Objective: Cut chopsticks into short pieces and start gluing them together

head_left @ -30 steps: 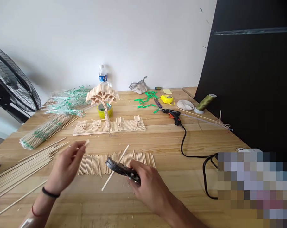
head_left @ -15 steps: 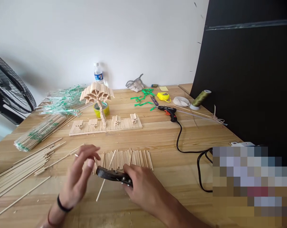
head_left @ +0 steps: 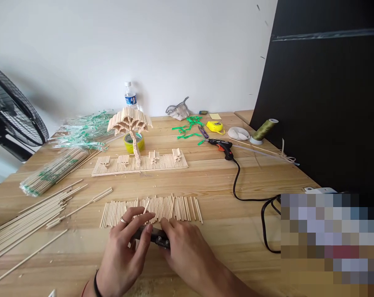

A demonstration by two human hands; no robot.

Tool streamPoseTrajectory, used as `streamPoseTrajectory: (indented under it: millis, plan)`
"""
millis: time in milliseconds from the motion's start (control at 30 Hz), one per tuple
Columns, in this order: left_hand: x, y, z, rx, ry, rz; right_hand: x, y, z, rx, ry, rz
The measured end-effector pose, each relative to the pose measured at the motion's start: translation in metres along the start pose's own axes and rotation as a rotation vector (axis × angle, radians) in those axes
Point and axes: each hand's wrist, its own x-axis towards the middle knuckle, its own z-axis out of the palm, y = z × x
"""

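My right hand [head_left: 187, 243] is wrapped round a black hand tool with bolts at its joint, apparently a cutter [head_left: 158, 237]; its handles are hidden under the palm. Close against the tool's head is my left hand [head_left: 125, 247], thumb and fingers drawn together on a thin wooden stick [head_left: 146, 206], whose upper end pokes out above the fingers. The stick's lower part is covered by the hand. Just beyond both hands lies a row of short cut sticks [head_left: 181, 208], side by side on the wooden table [head_left: 224, 255].
Long sticks [head_left: 29, 222] lie at left beside a wrapped bundle [head_left: 55, 171]. Behind the row stands a stick-built tree [head_left: 134, 140] on a slatted base [head_left: 143, 165]. A glue gun [head_left: 221, 146] trails its cord at right. A tape measure [head_left: 215, 126] and thread spool [head_left: 263, 131] lie farther back.
My left hand has moved right and down to the tool's head and closed on the stick. The stick's lower end, visible before, is now hidden. The right hand still holds the tool.
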Motion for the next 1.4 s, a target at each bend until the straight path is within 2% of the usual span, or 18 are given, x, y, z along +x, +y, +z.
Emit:
streamPoseTrajectory:
  millis: [133,400,600,900,1067,1267,1400]
  plan:
    - [0.000,0.000,0.002,-0.025,0.061,0.065,0.002,-0.004,0.001,0.003,-0.023,0.002]
    - [0.002,0.000,0.001,-0.062,0.064,0.107,0.001,-0.006,0.003,0.023,-0.024,0.010]
    - [0.001,-0.002,0.001,-0.067,0.052,0.101,0.001,-0.004,0.011,0.033,0.003,0.005]
    - [0.001,-0.007,0.004,-0.059,0.047,0.110,0.004,-0.004,0.010,0.024,-0.010,0.004]
    - [-0.001,-0.010,0.004,-0.021,0.022,0.117,0.005,-0.001,0.013,0.013,0.037,-0.008]
    - [-0.001,-0.006,0.002,0.063,0.069,-0.016,0.003,-0.003,0.009,-0.034,0.078,-0.023]
    - [0.006,-0.004,0.000,0.067,0.017,0.049,0.003,-0.006,0.009,-0.048,0.075,-0.022]
